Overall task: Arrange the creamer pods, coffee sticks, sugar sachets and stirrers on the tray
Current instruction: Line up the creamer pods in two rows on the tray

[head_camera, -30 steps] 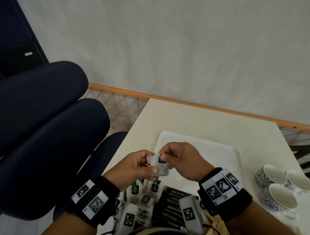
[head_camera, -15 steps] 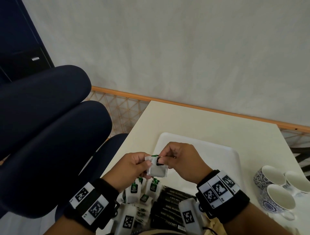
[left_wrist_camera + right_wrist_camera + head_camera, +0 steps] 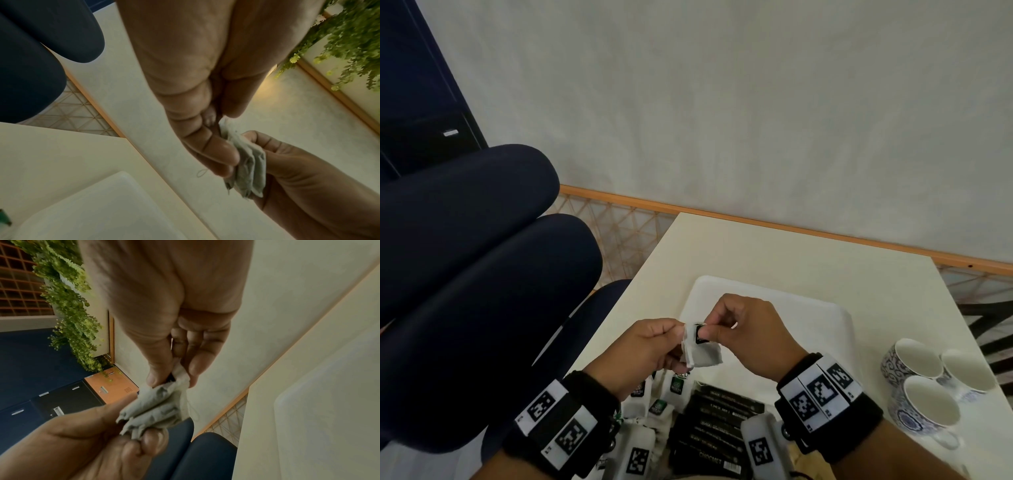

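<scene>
Both hands hold small grey-white tea bags above the near left part of the white tray. My left hand grips the bags from the left. My right hand pinches the bags' upper edge and a dark tag between thumb and forefinger. In the right wrist view the bags look crumpled, at least two together. On the tray below my wrists lie more tea bags with green tags and a row of black sticks.
Three blue-patterned cups stand on the cream table to the right of the tray. A dark blue chair is close on the left. A wall with a wooden strip runs behind the table.
The hands stayed together over the tray, turning the bags slightly; the dark tag now faces up under my right thumb.
</scene>
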